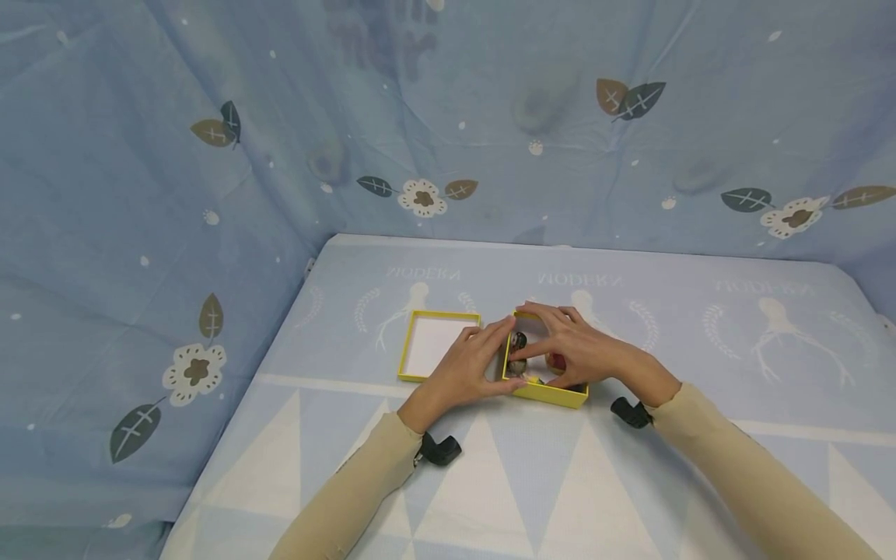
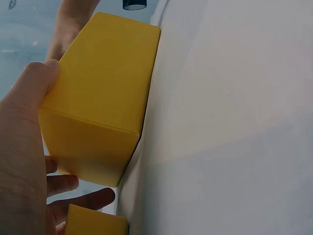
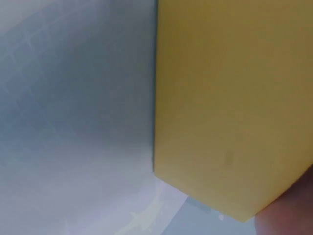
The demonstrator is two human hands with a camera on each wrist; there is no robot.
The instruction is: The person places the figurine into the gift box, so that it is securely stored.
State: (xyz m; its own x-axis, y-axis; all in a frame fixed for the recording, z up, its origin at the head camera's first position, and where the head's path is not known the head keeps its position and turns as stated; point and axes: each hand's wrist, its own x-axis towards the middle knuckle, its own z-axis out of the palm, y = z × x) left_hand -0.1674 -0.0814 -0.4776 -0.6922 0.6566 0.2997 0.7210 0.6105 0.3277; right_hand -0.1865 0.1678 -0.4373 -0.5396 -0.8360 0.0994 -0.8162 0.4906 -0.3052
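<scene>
A yellow box (image 1: 549, 395) with a white inside stands uncovered on the table. My left hand (image 1: 458, 373) grips its left end, thumb by the front corner and fingers toward the back; the left wrist view shows the thumb (image 2: 41, 78) on the box's upper edge. My right hand (image 1: 577, 346) lies over the box with fingers spread, one reaching inside toward small rounded objects. Among these are a dark one (image 1: 518, 341), a grey-brown one (image 1: 517, 367) and a red one (image 1: 556, 361), partly hidden by the hand. In the right wrist view, yellow box wall (image 3: 230, 98) fills the right side.
Left of the box lies a shallow yellow-rimmed lid (image 1: 406, 346), its white inside facing up. The patterned cloth (image 1: 490, 482) covers the table, and blue fabric (image 1: 448, 117) hangs behind and at the left. Black devices (image 1: 441, 449) sit at both wrists.
</scene>
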